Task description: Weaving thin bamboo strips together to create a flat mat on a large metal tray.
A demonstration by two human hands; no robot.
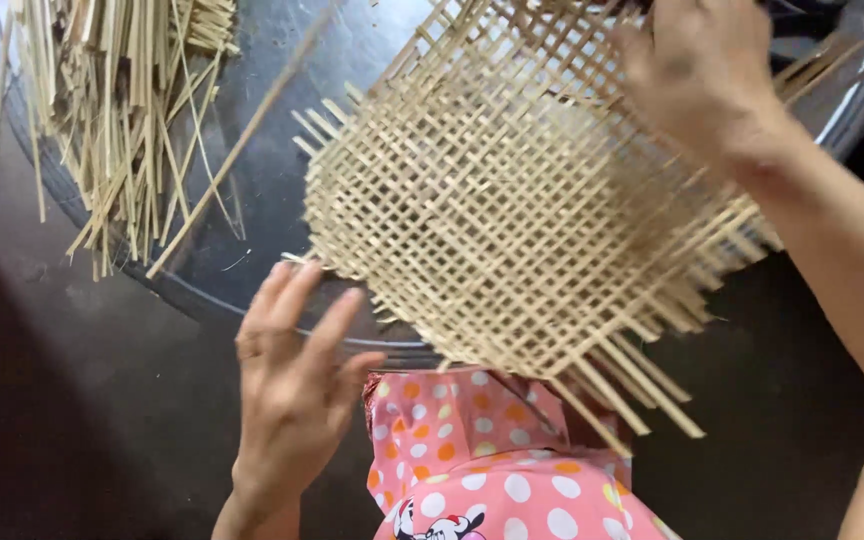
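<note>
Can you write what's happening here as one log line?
right hand: grips woven mat's far edge | left hand: open, near its corner | loose strips: piled on round table

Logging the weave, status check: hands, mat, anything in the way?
Left hand open, off the mat. Right hand on its far edge, grip unclear. Loose strips lie apart, left.
</note>
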